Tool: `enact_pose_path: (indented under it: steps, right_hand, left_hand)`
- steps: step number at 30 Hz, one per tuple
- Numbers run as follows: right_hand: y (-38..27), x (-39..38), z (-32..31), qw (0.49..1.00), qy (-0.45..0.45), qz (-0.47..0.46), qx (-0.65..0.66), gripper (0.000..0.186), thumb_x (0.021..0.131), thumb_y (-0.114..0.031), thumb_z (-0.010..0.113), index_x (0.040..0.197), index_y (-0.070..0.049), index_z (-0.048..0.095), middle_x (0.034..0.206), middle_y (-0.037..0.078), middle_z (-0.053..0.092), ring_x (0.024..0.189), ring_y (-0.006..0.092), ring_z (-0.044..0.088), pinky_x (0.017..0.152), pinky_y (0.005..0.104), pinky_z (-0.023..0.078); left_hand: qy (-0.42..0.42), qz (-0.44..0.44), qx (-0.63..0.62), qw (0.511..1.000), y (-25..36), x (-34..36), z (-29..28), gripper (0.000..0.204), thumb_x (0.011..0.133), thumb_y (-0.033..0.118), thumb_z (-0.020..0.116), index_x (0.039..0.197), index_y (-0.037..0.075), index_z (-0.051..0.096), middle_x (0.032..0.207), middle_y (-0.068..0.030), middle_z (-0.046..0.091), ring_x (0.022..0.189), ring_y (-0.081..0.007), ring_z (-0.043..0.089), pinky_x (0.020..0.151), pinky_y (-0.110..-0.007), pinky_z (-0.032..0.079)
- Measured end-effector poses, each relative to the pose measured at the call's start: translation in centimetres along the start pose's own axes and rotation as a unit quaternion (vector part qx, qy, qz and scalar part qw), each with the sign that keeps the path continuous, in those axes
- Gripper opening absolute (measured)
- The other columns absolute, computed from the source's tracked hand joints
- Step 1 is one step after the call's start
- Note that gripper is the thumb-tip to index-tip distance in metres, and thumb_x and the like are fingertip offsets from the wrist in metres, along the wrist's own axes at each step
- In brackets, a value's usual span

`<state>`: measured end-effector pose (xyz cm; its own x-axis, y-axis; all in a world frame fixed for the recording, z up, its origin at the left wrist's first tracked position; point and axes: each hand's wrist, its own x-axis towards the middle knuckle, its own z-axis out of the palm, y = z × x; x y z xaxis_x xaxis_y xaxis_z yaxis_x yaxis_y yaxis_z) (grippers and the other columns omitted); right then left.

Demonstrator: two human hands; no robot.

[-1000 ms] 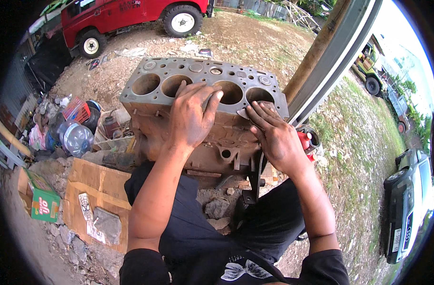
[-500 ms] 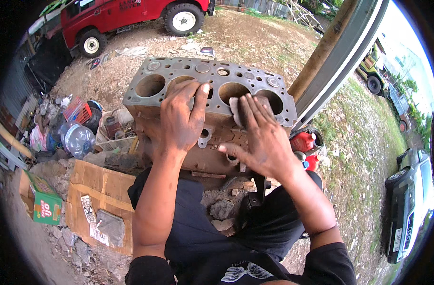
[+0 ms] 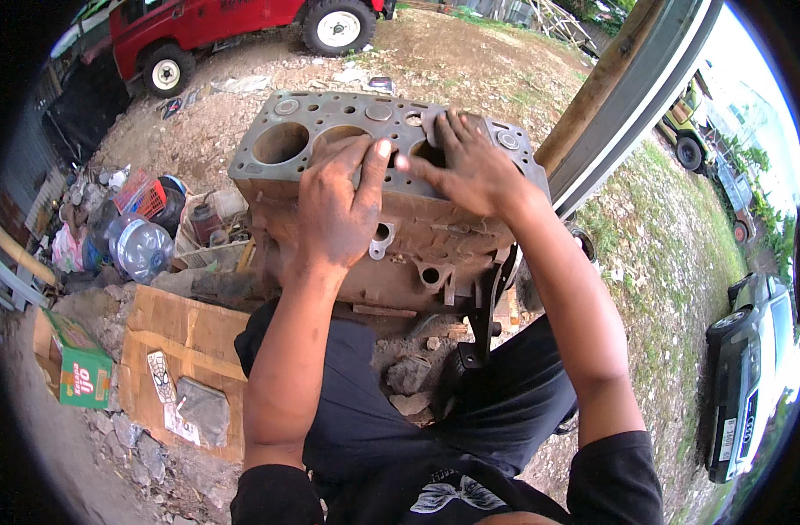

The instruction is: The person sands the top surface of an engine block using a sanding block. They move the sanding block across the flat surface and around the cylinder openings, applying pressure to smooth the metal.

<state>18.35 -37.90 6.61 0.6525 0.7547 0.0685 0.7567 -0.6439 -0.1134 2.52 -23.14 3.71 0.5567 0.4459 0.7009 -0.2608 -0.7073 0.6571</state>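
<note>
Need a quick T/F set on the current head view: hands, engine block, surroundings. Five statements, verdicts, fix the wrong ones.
1. The left hand and right hand are both at the top of the engine block. True.

2. The leftmost cylinder bore is covered by the left hand. False: its opening is in plain view; the hand overlaps the next bore.

3. A thin greyish piece shows beside the right hand's fingers. True.

4. The clear plastic jug lies to the right of the engine block. False: it lies to the left.

5. A red off-road vehicle stands beyond the engine block. True.
</note>
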Motion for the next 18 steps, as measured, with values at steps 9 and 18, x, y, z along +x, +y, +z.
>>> enact_pose_path:
  steps: [9,18]
  right_hand:
    - [0.7,3.0,0.0,1.000,0.028,-0.008,-0.007,0.139,0.088,-0.101,0.038,0.168,0.012,0.028,0.177,0.032,0.026,0.167,0.0440,0.021,0.138,0.0459,0.020]
    - [0.2,5.5,-0.8,0.998,-0.026,0.020,-0.044,0.140,0.085,-0.103,0.043,0.171,0.007,0.025,0.179,0.030,0.022,0.169,0.0422,0.017,0.136,0.0508,0.024]
  left_hand:
    - [-0.010,0.017,-0.022,1.000,-0.2,0.1,1.0,0.039,0.115,0.031,0.056,0.108,-0.002,0.077,0.103,-0.0214,0.077,0.101,-0.0409,0.073,0.093,-0.047,0.055]
    - [0.010,-0.042,-0.028,0.999,0.4,0.5,-0.1,0.038,0.116,0.029,0.055,0.107,0.001,0.079,0.102,-0.0200,0.078,0.101,-0.0407,0.073,0.096,-0.047,0.054]
